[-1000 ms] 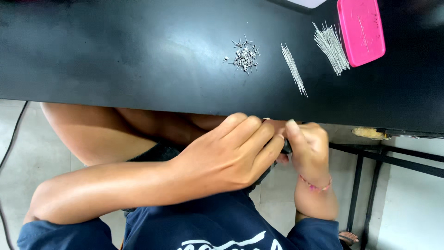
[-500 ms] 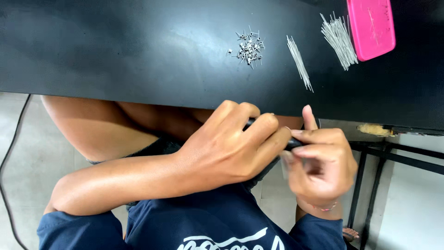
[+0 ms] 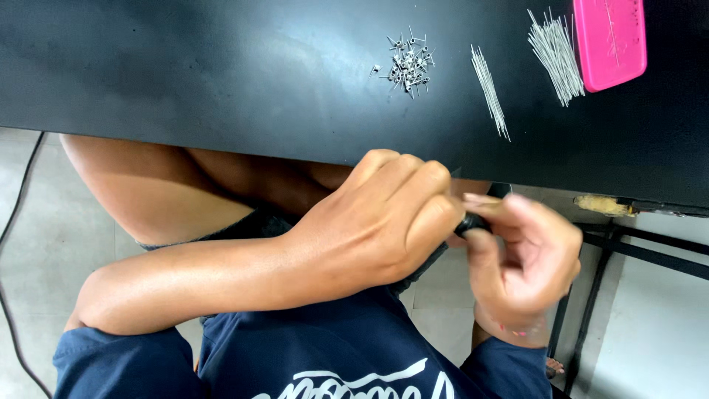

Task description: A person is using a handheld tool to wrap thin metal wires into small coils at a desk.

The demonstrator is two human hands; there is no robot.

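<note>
Together both hands (image 3: pixel 443 236) pinch a small black part (image 3: pixel 470 224).

The black tabletop (image 3: pixel 221 66) looks smooth with a dull sheen; the small pile of fasteners (image 3: pixel 408 65) and the two bundles of thin wire pins (image 3: pixel 490 92) (image 3: pixel 555 55) gleam like bright metal; the pink tray (image 3: pixel 609 41) appears to be smooth, slightly glossy plastic; the small black part (image 3: pixel 471 224) pinched between the left hand (image 3: pixel 384 222) and right hand (image 3: pixel 528 258) seems matt; the navy shirt (image 3: pixel 332 355) is soft knit cloth.
</note>
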